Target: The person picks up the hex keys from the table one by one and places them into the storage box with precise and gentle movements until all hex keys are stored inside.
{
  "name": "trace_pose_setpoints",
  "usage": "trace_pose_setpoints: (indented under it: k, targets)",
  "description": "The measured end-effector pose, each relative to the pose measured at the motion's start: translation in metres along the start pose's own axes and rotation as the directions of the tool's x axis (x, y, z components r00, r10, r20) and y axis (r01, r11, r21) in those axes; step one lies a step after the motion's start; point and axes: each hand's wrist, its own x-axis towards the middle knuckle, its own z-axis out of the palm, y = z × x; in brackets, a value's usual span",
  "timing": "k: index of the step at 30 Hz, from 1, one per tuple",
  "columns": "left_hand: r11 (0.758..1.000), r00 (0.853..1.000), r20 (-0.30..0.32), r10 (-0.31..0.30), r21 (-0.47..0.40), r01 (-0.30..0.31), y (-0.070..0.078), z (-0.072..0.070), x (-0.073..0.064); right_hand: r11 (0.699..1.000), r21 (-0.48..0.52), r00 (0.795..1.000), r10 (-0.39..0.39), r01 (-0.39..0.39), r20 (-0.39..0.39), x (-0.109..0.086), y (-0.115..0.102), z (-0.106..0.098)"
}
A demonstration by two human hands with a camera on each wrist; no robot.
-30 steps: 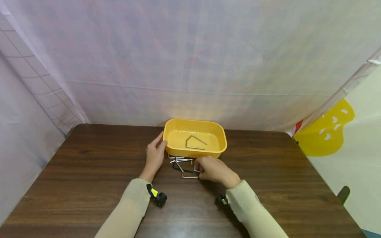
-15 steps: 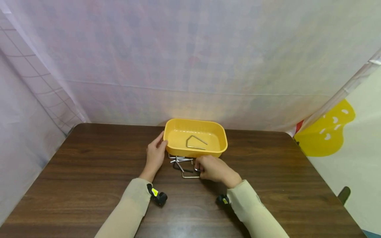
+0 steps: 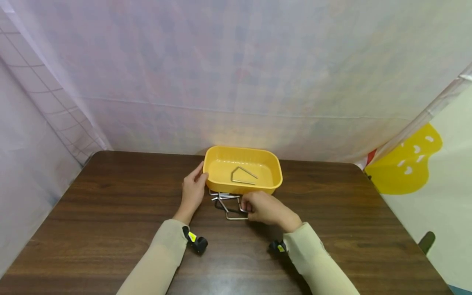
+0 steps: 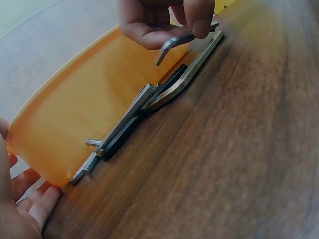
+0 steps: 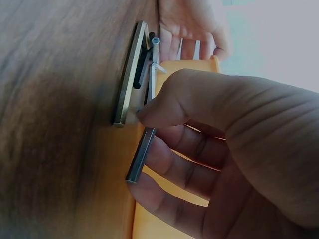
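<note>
My right hand (image 3: 267,209) pinches a silver hex key (image 5: 141,157) between thumb and fingers, close above the table at the yellow tray's (image 3: 236,189) front wall. In the left wrist view the held key's bent end (image 4: 172,44) sticks out past the fingertips. My left hand (image 3: 192,194) rests against the tray's left end, with its fingers extended along the wall. A small pile of hex keys lies in front of the tray: several silver ones (image 4: 127,117), a black one (image 5: 140,74) and a brass-toned one (image 4: 192,72). Two bent hex keys (image 3: 232,177) lie inside the tray.
The dark wooden table (image 3: 121,213) extends to both sides and in front of the tray. A pale curtain (image 3: 236,82) hangs right behind the table's back edge. A yellow cutout shape (image 3: 403,168) hangs beyond the right edge.
The key at my right fingertips has turned slightly and shows more to the left of the hand. Left hand and tray stay in place; the head view shifts a little.
</note>
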Motion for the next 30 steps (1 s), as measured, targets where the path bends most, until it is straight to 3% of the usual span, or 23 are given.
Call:
trace_pose_setpoints:
  k: [19, 30]
  targets:
    - [1.000, 1.000, 0.001, 0.003, 0.006, -0.003, 0.000, 0.002, 0.000, 0.985, 0.171, 0.999, -0.030, 0.032, -0.016, -0.006, -0.005, -0.023]
    - [1.000, 1.000, -0.006, 0.014, 0.009, -0.014, -0.001, 0.001, 0.000, 0.988, 0.139, 0.997, -0.057, 0.062, -0.042, 0.000, -0.008, -0.046]
